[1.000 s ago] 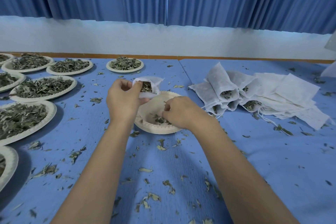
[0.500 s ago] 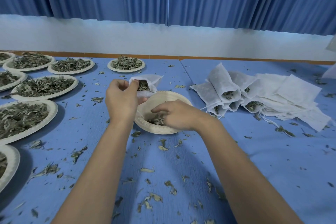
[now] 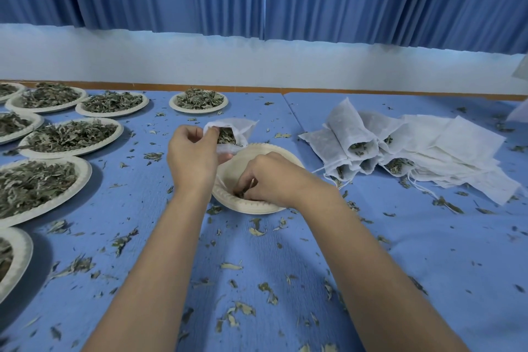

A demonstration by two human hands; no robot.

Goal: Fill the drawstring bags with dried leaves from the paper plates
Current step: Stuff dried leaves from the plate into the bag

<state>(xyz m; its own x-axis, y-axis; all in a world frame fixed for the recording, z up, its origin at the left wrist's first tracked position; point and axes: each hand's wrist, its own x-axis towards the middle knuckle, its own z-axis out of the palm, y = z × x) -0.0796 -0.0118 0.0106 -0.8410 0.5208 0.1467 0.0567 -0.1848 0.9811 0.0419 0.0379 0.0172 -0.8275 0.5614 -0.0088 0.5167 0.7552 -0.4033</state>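
Note:
My left hand (image 3: 192,158) grips the rim of a white drawstring bag (image 3: 239,128), holding its mouth open over the far edge of a paper plate (image 3: 258,206). Dried leaves (image 3: 226,136) show inside the bag. Down in that almost bare plate, my right hand (image 3: 267,180) has its fingers curled round a small pinch of leaves at the near side. Most of the plate's contents are hidden under that hand.
Several paper plates heaped with dried leaves (image 3: 70,136) line the left side, and one more (image 3: 198,100) sits further back. A pile of white bags (image 3: 405,151), some with leaves in them, lies at the right. Leaf scraps litter the blue table cover (image 3: 428,251).
My right hand has gone from the bag's side down into the plate and closed on leaves. My left hand keeps the bag open in about the same spot.

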